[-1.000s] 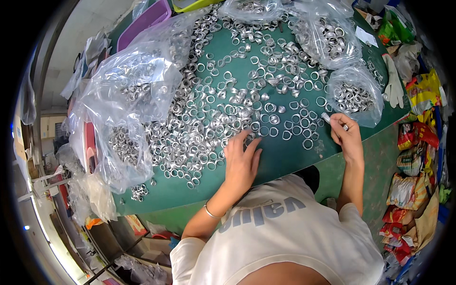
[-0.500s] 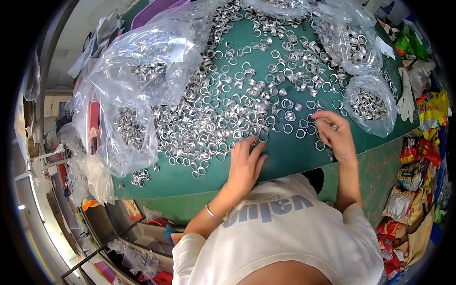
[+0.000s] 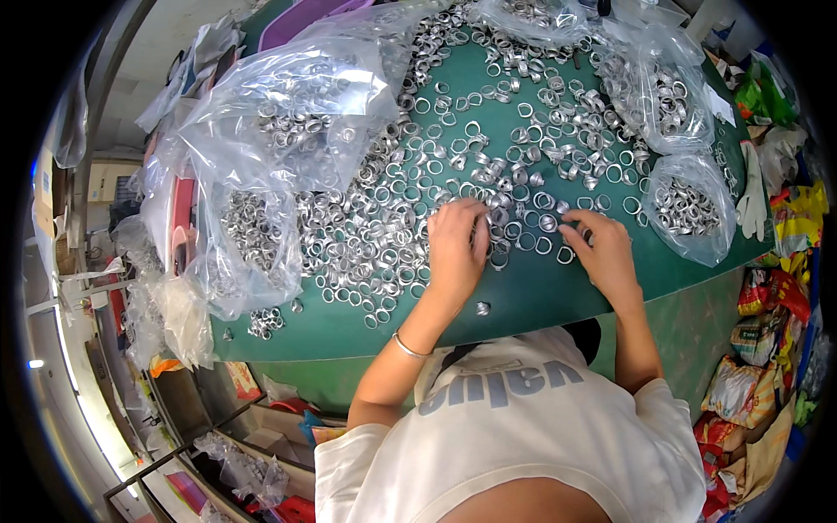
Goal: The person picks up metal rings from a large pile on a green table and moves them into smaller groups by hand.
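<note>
Many silver metal rings (image 3: 397, 218) lie in a loose heap across a green tabletop (image 3: 540, 292). At the near edge of the heap, my left hand (image 3: 453, 248) has its fingers curled down among the rings. Its fingertips are partly hidden, so what they pinch cannot be made out. My right hand (image 3: 606, 257) is just right of several scattered rings, its bent forefinger and thumb slightly apart beside a ring (image 3: 547, 223). A single silver ring (image 3: 483, 309) lies apart, close to the front edge.
Clear plastic bags of rings lie at the left (image 3: 253, 231), far right (image 3: 654, 96) and right (image 3: 689, 209). A small ring pile (image 3: 266, 322) sits front left. A white glove (image 3: 751, 192) lies at the right edge. A purple container (image 3: 305, 19) stands at the back left.
My left hand has moved forward into the ring heap. My right hand has shifted slightly left. A lone ring now lies near the front edge, and rings by my right hand are gone from their place.
</note>
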Motion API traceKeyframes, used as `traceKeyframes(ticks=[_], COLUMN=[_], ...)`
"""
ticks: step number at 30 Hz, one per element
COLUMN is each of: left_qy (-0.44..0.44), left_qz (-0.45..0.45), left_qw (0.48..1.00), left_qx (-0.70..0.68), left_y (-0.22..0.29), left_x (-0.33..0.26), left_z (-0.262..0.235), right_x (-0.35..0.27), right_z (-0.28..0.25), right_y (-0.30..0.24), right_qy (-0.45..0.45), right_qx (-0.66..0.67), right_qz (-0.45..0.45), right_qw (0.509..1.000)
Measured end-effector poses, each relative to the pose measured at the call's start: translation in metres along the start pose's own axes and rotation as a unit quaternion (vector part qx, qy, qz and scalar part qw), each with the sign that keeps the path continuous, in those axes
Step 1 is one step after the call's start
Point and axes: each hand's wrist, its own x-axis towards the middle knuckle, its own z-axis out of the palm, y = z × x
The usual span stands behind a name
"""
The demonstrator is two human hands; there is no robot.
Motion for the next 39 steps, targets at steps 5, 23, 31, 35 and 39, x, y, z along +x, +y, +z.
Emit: traceKeyframes(ticks=[5,23,31,35,39], left_qy=[0.017,-0.084,-0.087,-0.07,-0.067], left_qz=[-0.151,-0.151,-0.16,-0.104,-0.09], left_qw=[0.975,0.979,0.976,0.988,0.992], left_qx=[-0.161,-0.109,-0.123,-0.096,-0.053], left_y=[0.003,0.007,0.018,0.018,0.017], left_x=[-0.003,0.002,-0.001,-0.006,-0.006], left_z=[-0.008,-0.023,-0.029,-0.023,-0.024], right_x=[0.011,0.027,0.016,0.012,0.011], right_z=[-0.002,-0.01,0.007,0.01,0.016], right_y=[0.01,0.024,0.018,0.008,0.011], right_qy=[0.114,-0.09,-0.143,-0.172,-0.217], right_qx=[-0.021,0.494,0.584,0.649,0.722], right_qz=[-0.036,0.123,0.169,0.214,0.221], right_qw=[0.993,0.856,0.781,0.709,0.619])
